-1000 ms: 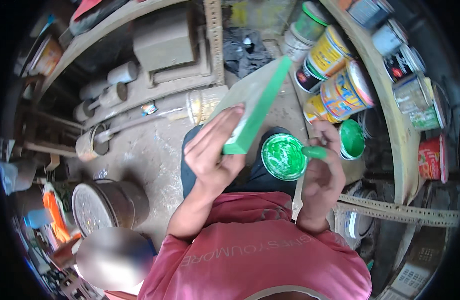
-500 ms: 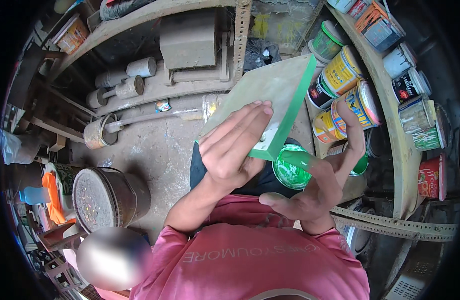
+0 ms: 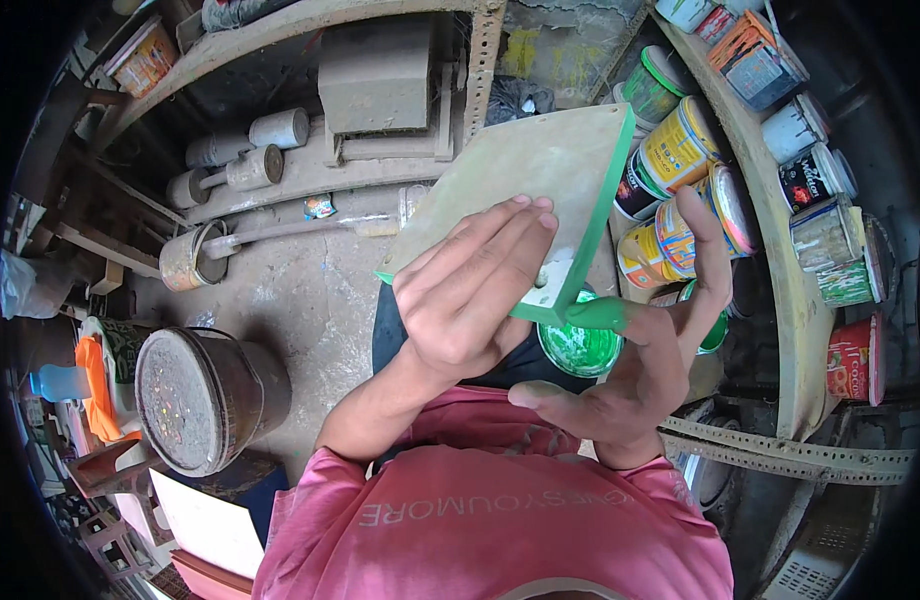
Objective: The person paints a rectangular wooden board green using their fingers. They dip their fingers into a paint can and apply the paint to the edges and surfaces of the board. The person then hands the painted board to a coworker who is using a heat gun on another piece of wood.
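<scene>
My left hand grips a pale, flat board with bright green painted edges, its fingers lying across the top face. The board tilts up in front of my body. At its near right corner is my right hand, fingers apart and holding nothing. Wet green paint coats its index finger, whose tip meets the green edge at that corner. Under the corner sits an open tub of green paint, partly hidden by the board and hand. A small hole shows in the board's face near the corner.
Paint tins, among them a yellow tin, crowd the right side beside a wooden shelf. To the left stands a large lidded bucket. A stained can with a long stick lies farther off. A perforated metal rail crosses at lower right.
My right index finger has shifted slightly left along the board's near corner. The view has moved slightly. At lower left, a blurred round shape is gone and a white panel shows there.
</scene>
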{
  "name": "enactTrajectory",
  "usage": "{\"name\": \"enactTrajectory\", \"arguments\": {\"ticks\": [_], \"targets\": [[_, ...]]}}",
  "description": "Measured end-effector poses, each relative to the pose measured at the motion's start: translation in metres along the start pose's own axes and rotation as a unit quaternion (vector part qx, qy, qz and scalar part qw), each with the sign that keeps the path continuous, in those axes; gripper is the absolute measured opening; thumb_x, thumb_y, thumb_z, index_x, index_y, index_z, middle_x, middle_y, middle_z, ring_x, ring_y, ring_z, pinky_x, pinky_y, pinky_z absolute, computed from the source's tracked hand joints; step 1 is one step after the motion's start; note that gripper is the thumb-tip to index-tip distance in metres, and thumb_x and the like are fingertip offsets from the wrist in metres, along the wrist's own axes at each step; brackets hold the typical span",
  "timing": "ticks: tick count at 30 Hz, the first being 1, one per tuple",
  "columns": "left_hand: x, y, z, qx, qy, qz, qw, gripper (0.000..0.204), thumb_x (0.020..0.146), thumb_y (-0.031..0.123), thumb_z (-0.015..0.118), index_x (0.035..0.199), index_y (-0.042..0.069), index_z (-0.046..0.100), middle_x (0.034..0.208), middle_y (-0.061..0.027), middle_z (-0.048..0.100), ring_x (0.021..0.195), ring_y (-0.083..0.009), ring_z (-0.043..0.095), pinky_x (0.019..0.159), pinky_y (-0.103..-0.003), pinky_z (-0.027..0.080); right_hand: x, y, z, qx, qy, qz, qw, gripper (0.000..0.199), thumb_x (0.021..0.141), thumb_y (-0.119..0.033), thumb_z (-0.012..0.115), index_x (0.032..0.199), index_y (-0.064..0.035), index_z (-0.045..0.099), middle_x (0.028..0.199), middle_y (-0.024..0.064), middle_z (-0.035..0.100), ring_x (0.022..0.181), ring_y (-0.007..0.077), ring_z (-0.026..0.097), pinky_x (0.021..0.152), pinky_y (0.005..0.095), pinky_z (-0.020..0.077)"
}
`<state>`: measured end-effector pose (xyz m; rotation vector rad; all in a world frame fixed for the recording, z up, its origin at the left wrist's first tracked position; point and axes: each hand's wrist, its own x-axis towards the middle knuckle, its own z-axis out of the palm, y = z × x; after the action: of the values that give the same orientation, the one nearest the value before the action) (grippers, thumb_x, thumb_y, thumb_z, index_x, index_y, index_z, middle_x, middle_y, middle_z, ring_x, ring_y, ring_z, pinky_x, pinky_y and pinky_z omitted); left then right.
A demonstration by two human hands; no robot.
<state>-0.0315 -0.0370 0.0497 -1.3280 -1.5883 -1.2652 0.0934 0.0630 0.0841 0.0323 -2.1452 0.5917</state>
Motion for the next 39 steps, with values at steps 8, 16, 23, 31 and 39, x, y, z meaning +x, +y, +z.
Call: {"name": "enactTrajectory", "arguments": {"ticks": [8,16,23,31,39], "targets": [[0.003,-0.002,0.002,-0.006,-0.001,0.012,1.0,0.031,0.065,0.007,0.058,0.091,-0.008,0.067,0.088,-0.0159,0.068,0.087,-0.0293,0.069,0.075,-0.036,0.058,0.002,-0.001,-0.001,0.013,0.0,0.008,1.0,0.061,0.063,-0.055,0.081,0.09,-0.0035,0.064,0.143,0.029,0.021,0.13,0.0447,0.036,0.106,0.0504,0.0353],[0.003,-0.001,0.006,-0.017,0.004,0.007,1.0,0.031,0.064,0.006,0.058,0.09,-0.008,0.067,0.088,-0.016,0.068,0.087,-0.0293,0.068,0.075,-0.036,0.058,0.005,0.0,-0.007,-0.008,0.004,-0.016,1.0,0.064,0.06,-0.055,0.082,0.093,-0.004,0.062,0.142,0.0304,0.024,0.13,0.0445,0.036,0.106,0.051,0.035],[0.002,-0.003,0.005,-0.011,0.005,0.001,1.0,0.032,0.063,0.005,0.061,0.091,-0.008,0.067,0.09,-0.0174,0.068,0.087,-0.0301,0.069,0.076,-0.035,0.057,0.0,0.012,-0.009,0.078,0.05,-0.028,0.995,0.069,0.056,-0.052,0.086,0.098,-0.0059,0.057,0.138,0.0255,0.033,0.121,0.0389,0.045,0.101,0.0485,0.0395],[0.004,-0.001,0.001,-0.022,0.001,-0.01,1.0,0.034,0.062,0.005,0.064,0.093,-0.009,0.066,0.091,-0.0188,0.068,0.089,-0.0312,0.069,0.077,-0.036,0.057,-0.007,-0.002,-0.007,0.124,0.009,-0.064,0.99,0.083,0.057,-0.045,0.089,0.117,-0.0111,0.042,0.126,0.0195,0.042,0.091,0.0282,0.062,0.088,0.0428,0.0441],[0.006,0.001,-0.002,-0.023,0.002,-0.011,1.0,0.033,0.063,0.005,0.064,0.093,-0.009,0.066,0.091,-0.0187,0.068,0.088,-0.0313,0.069,0.077,-0.036,0.057,-0.003,-0.009,-0.01,0.074,-0.028,-0.072,0.994,0.083,0.06,-0.046,0.088,0.119,-0.0144,0.039,0.124,0.0172,0.042,0.085,0.0236,0.066,0.087,0.0404,0.0413]]}}
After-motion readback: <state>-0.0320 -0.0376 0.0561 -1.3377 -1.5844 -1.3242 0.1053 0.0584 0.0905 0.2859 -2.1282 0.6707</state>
